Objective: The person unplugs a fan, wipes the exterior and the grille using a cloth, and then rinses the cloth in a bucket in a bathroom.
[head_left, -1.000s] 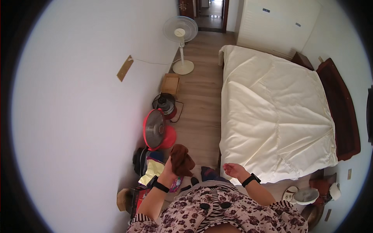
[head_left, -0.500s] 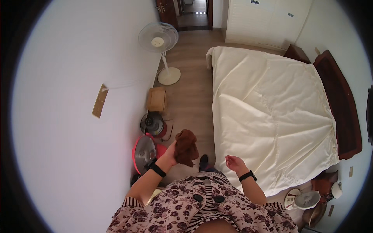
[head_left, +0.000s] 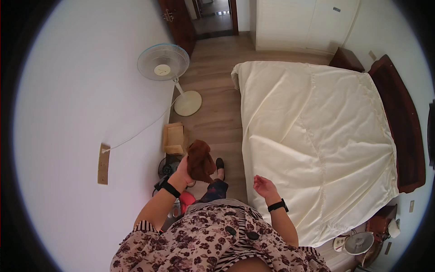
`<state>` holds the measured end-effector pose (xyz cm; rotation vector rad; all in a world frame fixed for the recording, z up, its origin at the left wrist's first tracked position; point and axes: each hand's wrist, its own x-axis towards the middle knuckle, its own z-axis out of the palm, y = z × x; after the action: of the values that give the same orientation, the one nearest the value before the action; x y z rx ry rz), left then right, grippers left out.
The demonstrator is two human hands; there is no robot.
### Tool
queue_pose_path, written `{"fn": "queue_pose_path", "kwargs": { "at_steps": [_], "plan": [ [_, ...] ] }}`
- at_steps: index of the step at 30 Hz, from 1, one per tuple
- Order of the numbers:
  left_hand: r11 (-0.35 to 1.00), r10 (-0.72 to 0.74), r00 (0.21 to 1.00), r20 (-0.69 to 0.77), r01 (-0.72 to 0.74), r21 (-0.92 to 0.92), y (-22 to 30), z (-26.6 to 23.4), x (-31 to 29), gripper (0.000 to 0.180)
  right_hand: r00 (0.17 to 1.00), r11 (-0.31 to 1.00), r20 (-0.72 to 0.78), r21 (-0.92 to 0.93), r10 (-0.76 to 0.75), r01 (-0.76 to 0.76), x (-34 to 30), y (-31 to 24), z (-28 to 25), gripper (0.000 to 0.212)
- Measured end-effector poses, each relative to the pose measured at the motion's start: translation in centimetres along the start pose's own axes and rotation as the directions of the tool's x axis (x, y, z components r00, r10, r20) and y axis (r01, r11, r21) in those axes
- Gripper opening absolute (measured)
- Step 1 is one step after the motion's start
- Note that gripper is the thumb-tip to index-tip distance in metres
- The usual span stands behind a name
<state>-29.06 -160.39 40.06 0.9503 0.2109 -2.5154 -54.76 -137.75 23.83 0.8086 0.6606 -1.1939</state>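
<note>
A crumpled brown cloth (head_left: 200, 159) is bunched in my left hand (head_left: 183, 171), held up in front of me over the floor. The cloth hides most of that hand's fingers. My right hand (head_left: 264, 187) hovers by the near left side of the bed, with its fingers curled in and the fingertips close together. Whether anything small sits between them cannot be made out. A cream cover (head_left: 290, 122) lies wrinkled over the bed, beneath and beyond my right hand.
A white standing fan (head_left: 187, 103) is at the left wall, its cord running to a wall socket (head_left: 103, 164). Nearer are a cardboard box (head_left: 174, 138) and a dark fan (head_left: 168, 167). An open brown door (head_left: 177, 25) and white wardrobe (head_left: 290, 27) stand beyond. Another small fan (head_left: 359, 243) sits lower right.
I have stepped forward along the bed; the standing fan, box and socket now appear lower and further left. The brown cloth stays in my left hand. My right hand remains curled.
</note>
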Motion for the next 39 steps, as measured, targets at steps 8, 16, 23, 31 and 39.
{"fn": "queue_pose_path", "kwargs": {
  "at_steps": [8, 16, 23, 31, 39],
  "plan": [
    [0.989, 0.136, 0.982, 0.13, -0.127, -0.077, 3.8, -4.0, -1.4, 0.027, 0.994, 0.989, 0.013, 0.102, -0.105, 0.103, 0.5, -1.4, -5.9, 0.012],
    [0.99, 0.124, 0.965, 0.232, -0.103, -0.1, 4.0, -0.9, 3.9, 0.022, 0.966, 0.973, -0.163, 0.081, -0.201, 0.216, -1.9, -1.9, -7.2, 0.015],
    [0.93, 0.288, 0.918, 0.271, -0.336, 0.151, 2.3, 4.7, 6.8, 0.023, 0.983, 0.981, -0.134, 0.137, -0.122, 0.141, -3.2, -0.3, -7.1, 0.014],
    [0.953, 0.295, 0.937, 0.185, -0.274, -0.133, 1.8, 1.6, 10.3, 0.023, 0.981, 0.964, -0.093, 0.193, -0.17, 0.185, -2.3, -3.6, -9.5, 0.013],
    [0.846, 0.53, 0.843, 0.091, -0.533, 0.008, 5.1, -0.9, 8.5, 0.025, 0.994, 0.996, 0.079, 0.055, -0.078, 0.074, 1.8, -3.3, -1.3, 0.013]
  ]
}}
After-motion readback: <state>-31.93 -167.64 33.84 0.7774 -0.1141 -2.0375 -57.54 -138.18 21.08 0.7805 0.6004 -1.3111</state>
